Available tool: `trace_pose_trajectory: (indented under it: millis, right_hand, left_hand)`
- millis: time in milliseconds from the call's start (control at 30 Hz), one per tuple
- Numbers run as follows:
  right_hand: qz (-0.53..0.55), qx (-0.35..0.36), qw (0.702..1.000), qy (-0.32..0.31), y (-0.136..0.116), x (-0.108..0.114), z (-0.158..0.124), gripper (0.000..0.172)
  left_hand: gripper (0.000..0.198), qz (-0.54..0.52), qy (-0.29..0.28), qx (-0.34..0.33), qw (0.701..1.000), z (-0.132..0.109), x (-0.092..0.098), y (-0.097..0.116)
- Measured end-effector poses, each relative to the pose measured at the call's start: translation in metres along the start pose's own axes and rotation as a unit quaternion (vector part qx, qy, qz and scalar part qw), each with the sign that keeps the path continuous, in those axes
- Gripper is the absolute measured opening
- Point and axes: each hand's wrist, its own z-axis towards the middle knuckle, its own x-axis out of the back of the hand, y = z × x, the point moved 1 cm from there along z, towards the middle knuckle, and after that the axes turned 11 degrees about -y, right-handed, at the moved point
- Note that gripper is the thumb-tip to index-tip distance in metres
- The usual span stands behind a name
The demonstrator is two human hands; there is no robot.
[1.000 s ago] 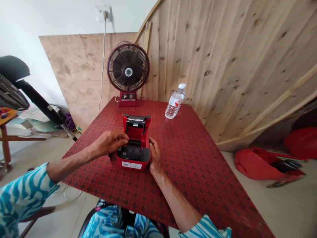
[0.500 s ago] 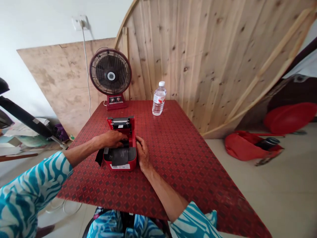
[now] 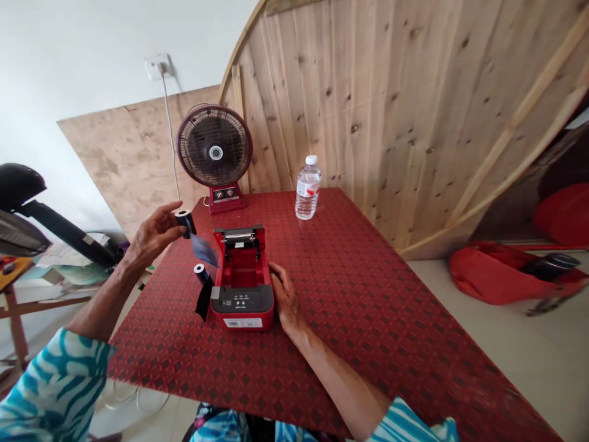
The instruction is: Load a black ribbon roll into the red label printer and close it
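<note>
- The knotty wooden panel [image 3: 359, 104] fills the far right of the scene.
- The bench [image 3: 359, 307], red and checkered, spreads in front of it.
- The fan [image 3: 215, 152] stands upright at the bench's far left.
- The red machine [image 3: 242, 279] sits left of the bench's middle, lid raised at its far end, inner bay exposed, a white label on its near wall.
- The left hand [image 3: 154, 238] is above the bench's left edge, fingers clamped on the black roll [image 3: 186, 226].
- The right hand [image 3: 286, 298] lies against the red machine's right wall; whether its fingers grip, I cannot tell.
- The clear bottle [image 3: 308, 191], white-capped, stands far, right of the fan.
- The bluish film [image 3: 204, 250], blurred, trails from the black roll toward the red machine's left wall.
- The black strip [image 3: 204, 301] droops beside the red machine's near left corner.
- The second roll [image 3: 201, 274], pale core showing, is just left of the red machine.
</note>
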Motion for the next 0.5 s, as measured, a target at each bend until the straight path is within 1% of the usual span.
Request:
trace_pose_trajectory:
  millis: [67, 100, 200, 300, 400, 500]
  right_hand:
    - [0.006, -0.006, 1.0, 0.001, -0.001, 0.0, 0.0, 0.034]
    - [0.008, -0.011, 1.0, -0.002, -0.002, 0.0, 0.0, 0.034]
    - [0.008, -0.023, 1.0, -0.005, -0.003, -0.001, 0.001, 0.035]
    - [0.008, -0.032, 0.999, -0.005, -0.003, -0.001, 0.001, 0.035]
    - [0.008, -0.032, 0.999, -0.008, -0.003, -0.001, 0.001, 0.034]
    - [0.005, -0.028, 1.0, -0.008, -0.002, -0.001, 0.002, 0.034]
  left_hand:
    - [0.061, -0.029, 0.043, 0.059, 0.997, 0.012, 0.008, -0.026]
    - [0.058, -0.029, 0.045, 0.078, 0.996, 0.018, 0.006, -0.041]
    - [0.046, -0.017, 0.042, 0.11, 0.993, 0.032, -0.011, -0.085]
    - [0.037, 0.003, 0.018, 0.131, 0.991, 0.039, -0.034, -0.119]
    - [0.032, 0.012, -0.014, 0.142, 0.99, 0.04, -0.046, -0.138]
    - [0.034, 0.01, -0.026, 0.142, 0.989, 0.039, -0.046, -0.14]
